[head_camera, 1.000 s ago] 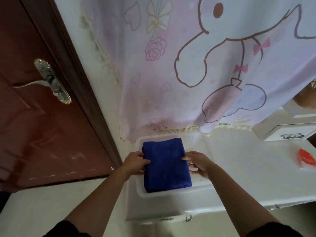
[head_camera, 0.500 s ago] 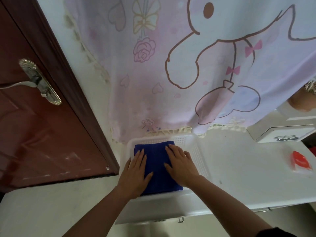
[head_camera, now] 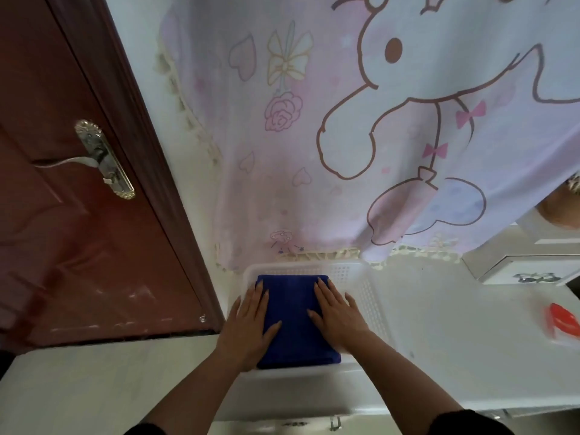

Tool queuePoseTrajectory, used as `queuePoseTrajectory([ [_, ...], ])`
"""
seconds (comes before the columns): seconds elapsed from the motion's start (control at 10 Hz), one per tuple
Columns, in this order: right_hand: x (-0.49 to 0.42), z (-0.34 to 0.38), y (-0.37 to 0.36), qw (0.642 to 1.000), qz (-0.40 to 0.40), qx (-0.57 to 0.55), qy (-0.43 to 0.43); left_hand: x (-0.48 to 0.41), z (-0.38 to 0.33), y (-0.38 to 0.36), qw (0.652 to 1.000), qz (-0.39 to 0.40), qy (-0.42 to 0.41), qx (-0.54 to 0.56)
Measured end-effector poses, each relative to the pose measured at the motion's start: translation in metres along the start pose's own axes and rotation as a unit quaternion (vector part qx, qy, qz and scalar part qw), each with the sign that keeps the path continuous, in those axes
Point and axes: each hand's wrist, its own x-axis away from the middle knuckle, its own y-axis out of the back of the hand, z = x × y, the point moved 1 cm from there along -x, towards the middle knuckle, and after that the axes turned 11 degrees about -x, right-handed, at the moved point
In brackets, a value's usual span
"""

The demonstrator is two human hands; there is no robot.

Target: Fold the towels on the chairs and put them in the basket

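Note:
A folded dark blue towel (head_camera: 293, 312) lies flat inside a white perforated plastic basket (head_camera: 367, 287) on a white table top. My left hand (head_camera: 248, 328) presses flat on the towel's left side with straight fingers. My right hand (head_camera: 337, 315) lies flat on its right side, fingers straight and pointing away from me. The chairs are out of view.
A dark red door (head_camera: 78, 215) with a metal handle (head_camera: 100, 158) stands at the left. A pink cartoon curtain (head_camera: 361, 136) hangs just behind the basket. On the white table (head_camera: 455, 324) at the right sit a red object (head_camera: 563, 321) and a white box (head_camera: 527, 271).
One second ago both hands held the towel by its sides above the basket. The towel has since gone down into the basket and both hands now lie flat on top of it.

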Motion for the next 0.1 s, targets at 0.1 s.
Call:
queuePoseTrajectory([
  [0.1, 0.0041, 0.0084, 0.0260, 0.991, -0.041, -0.126, -0.026, 0.0049, 0.0075, 0.0014, 0.993, -0.062, 0.086, 0.058],
])
